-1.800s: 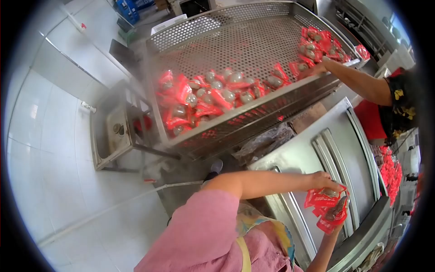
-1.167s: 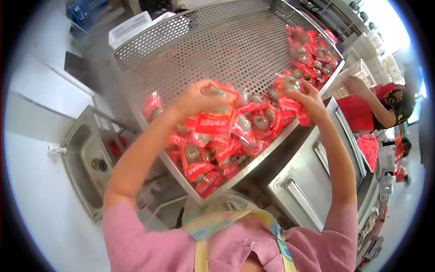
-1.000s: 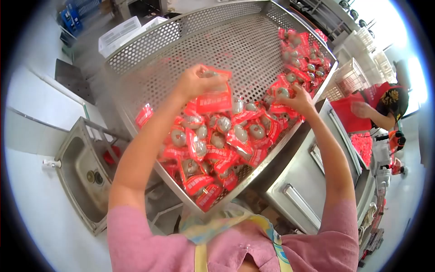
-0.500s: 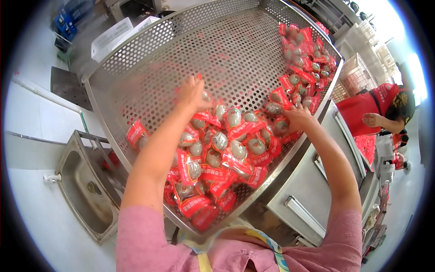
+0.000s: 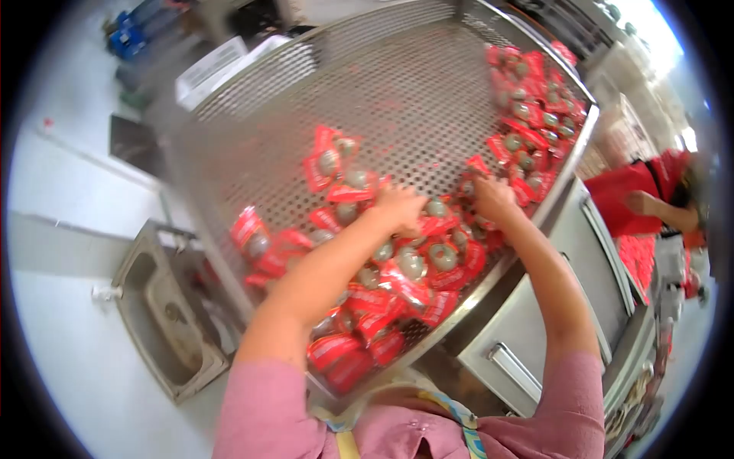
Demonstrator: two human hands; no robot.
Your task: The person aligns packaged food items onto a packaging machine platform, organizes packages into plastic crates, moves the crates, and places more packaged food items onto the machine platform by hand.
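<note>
Red-and-clear packets [image 5: 410, 264], each with a grey-green egg-shaped item inside, lie heaped in a large perforated metal tray [image 5: 382, 99]. My left hand [image 5: 401, 208] is over the middle of the heap, touching packets. Its fingers point to the right and are smeared by motion, so their grip is hidden. Just to the right, my right hand [image 5: 495, 197] has its fingers curled on an egg packet [image 5: 468, 182] at the heap's upper edge. A few loose packets [image 5: 329, 162] lie to the upper left of my left hand.
More packets [image 5: 535, 115] line the tray's right side. A steel sink [image 5: 172, 310] stands at the left, a white crate [image 5: 210, 69] behind the tray. Metal cabinets [image 5: 505, 344] are at the right, and a person in a red top [image 5: 623, 195] stands beyond them.
My left hand has moved right and toward me across the heap, exposing packets at the upper left. My right hand has shifted slightly up and left in view. The camera view has tilted a little.
</note>
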